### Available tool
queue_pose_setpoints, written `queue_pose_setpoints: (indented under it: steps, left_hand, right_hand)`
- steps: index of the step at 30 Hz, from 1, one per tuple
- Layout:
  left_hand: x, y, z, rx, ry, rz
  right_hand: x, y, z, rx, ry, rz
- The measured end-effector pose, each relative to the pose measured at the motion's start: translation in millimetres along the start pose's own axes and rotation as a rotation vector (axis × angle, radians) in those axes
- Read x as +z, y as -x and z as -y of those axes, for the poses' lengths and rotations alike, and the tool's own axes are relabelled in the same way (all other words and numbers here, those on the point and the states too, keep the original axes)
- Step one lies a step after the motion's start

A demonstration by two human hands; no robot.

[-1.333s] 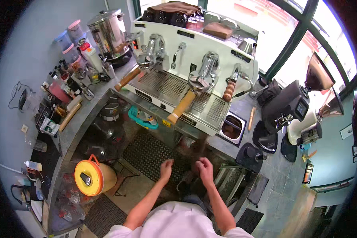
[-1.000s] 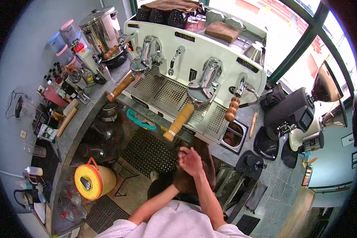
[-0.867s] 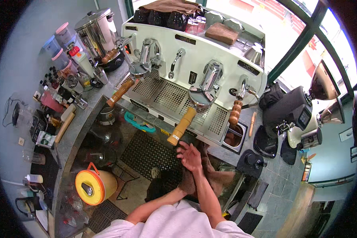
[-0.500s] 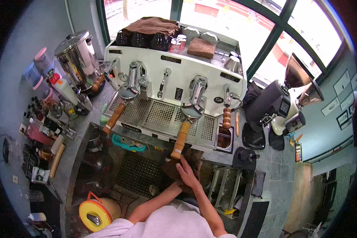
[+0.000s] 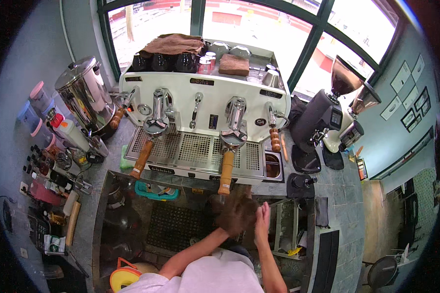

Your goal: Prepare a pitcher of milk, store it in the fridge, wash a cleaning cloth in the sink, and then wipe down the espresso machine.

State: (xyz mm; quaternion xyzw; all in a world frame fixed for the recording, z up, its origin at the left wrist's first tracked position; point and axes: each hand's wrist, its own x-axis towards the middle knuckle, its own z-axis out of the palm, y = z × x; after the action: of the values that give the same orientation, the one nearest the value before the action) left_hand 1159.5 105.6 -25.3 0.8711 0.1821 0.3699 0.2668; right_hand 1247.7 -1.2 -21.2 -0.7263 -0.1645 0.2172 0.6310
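A brown cloth (image 5: 239, 215) hangs in front of the coffee machine, below the right-hand portafilter. My left hand (image 5: 224, 232) holds it; the cloth covers most of that hand, so its fingers are hidden. At the cloth's right edge my right hand (image 5: 262, 222) is upright with its fingers stretched out; whether it touches the cloth, I cannot tell. The nearest portafilter (image 5: 226, 173), with a pale wooden handle, is locked in the right group head and points toward me. A second portafilter (image 5: 142, 158) with a darker wooden handle sits in the left group.
The white espresso machine (image 5: 181, 88) carries cups and folded brown cloths on top. Coffee grinders (image 5: 310, 119) stand to its right, with a black tamper (image 5: 305, 183) near the counter edge. At left are a steel urn (image 5: 85, 97) and bottles. A yellow-lidded container (image 5: 123, 279) is low left.
My right hand has moved right, off the middle of the cloth. The cloth, with my left hand in it, sits slightly farther right beneath the handle. The view has shifted slightly.
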Motion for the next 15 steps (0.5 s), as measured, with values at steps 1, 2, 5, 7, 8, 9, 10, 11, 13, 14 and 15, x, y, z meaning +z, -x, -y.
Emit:
queue_pose_setpoints:
  steps: [1, 2, 5, 7, 8, 9, 10, 11, 13, 14, 15]
  left_hand:
    - [-2.3, 3.0, -1.0, 0.005, -0.001, -0.006]
    - [10.7, 4.6, -16.7, -0.027, 0.044, -0.016]
    - [17.4, -13.6, -8.7, -0.107, 0.188, -0.039]
    - [19.4, -20.4, -5.3, -0.155, 0.289, -0.047]
    - [20.5, -22.3, -7.6, -0.180, 0.340, -0.048]
    - [17.2, -29.2, 0.0, -0.205, 0.392, -0.048]
    - [15.2, -35.5, 5.4, -0.233, 0.441, -0.051]
    - [13.4, -36.8, 9.7, -0.261, 0.491, -0.054]
    - [28.8, -36.3, 2.5, -0.320, 0.587, -0.065]
    - [33.0, -34.2, 1.8, -0.343, 0.641, -0.071]
    - [36.6, -27.7, -1.0, -0.365, 0.694, -0.076]
  right_hand:
    - [7.8, -8.5, -29.4, 0.122, -0.084, -0.061]
    - [18.4, -8.9, -33.2, 0.250, -0.165, -0.112]
    - [34.5, 1.0, -0.5, 0.575, -0.488, -0.203]
    - [29.4, 0.8, -36.7, 0.621, -0.706, -0.104]
    - [33.4, 9.7, -38.4, 0.518, -0.738, 0.007]
    - [37.1, 16.7, -39.9, 0.415, -0.767, 0.117]
    - [40.1, 23.7, -33.0, 0.483, -0.727, 0.063]
    - [38.3, 25.2, -38.3, 0.484, -0.726, 0.064]
    - [30.2, 25.1, -54.3, 0.635, -0.736, 0.054]
    - [23.8, 25.9, -54.7, 0.629, -0.734, 0.057]
    - [15.8, 25.6, -54.5, 0.638, -0.590, 0.072]
